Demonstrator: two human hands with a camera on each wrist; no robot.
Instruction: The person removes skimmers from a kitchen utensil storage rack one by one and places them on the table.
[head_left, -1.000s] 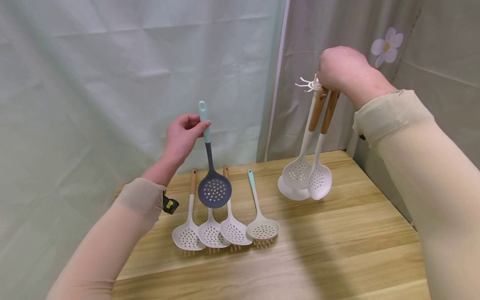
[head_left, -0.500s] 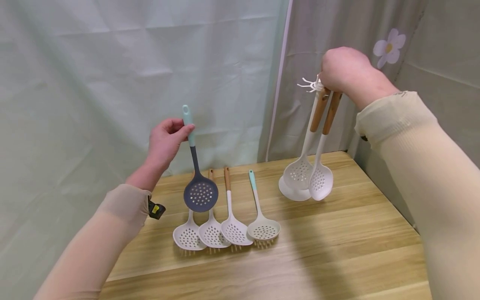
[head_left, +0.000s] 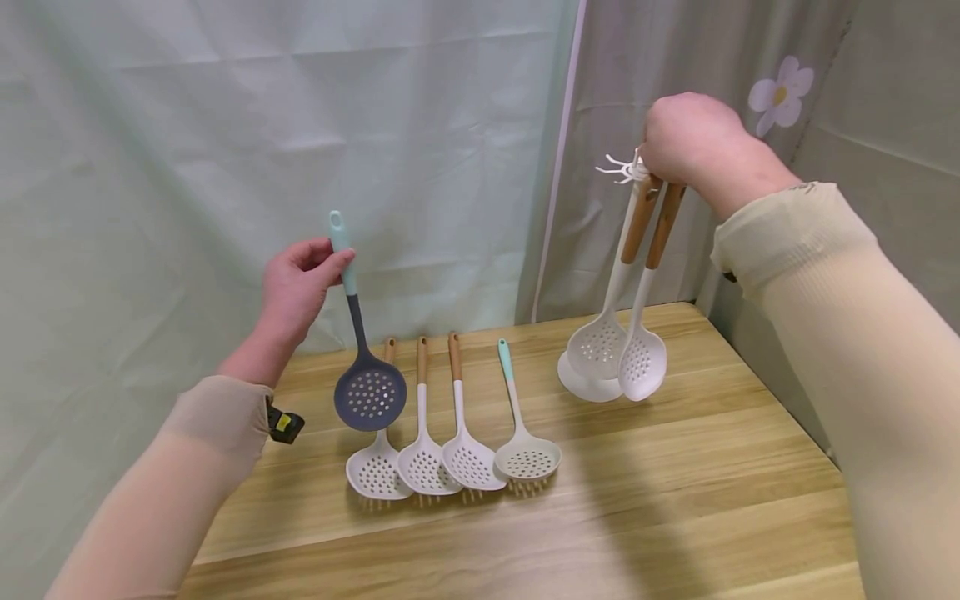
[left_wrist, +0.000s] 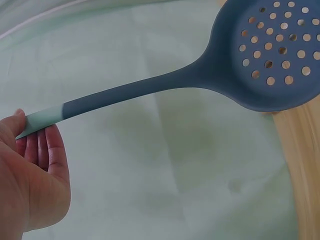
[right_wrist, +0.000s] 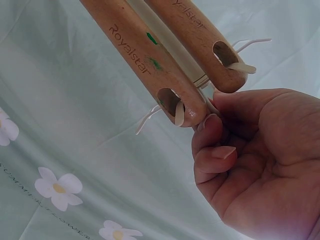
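My left hand pinches the mint handle end of a dark blue slotted spoon, which hangs upright above the table's left part. The left wrist view shows that spoon stretching away from my left hand. High at the right, my right hand grips the top of a white hook stand. Two white slotted spoons with wooden handles hang from its hooks. In the right wrist view the wooden handles hang on white hooks just beside my curled right hand.
Several white slotted spoons lie side by side on the wooden table, bowls toward me, one with a mint handle. Pale curtains hang right behind the table. The table's right edge drops off near my right sleeve.
My left hand has carried the dark blue spoon leftward and slightly down. The right hand and the stand with its two hanging spoons have stayed in place.
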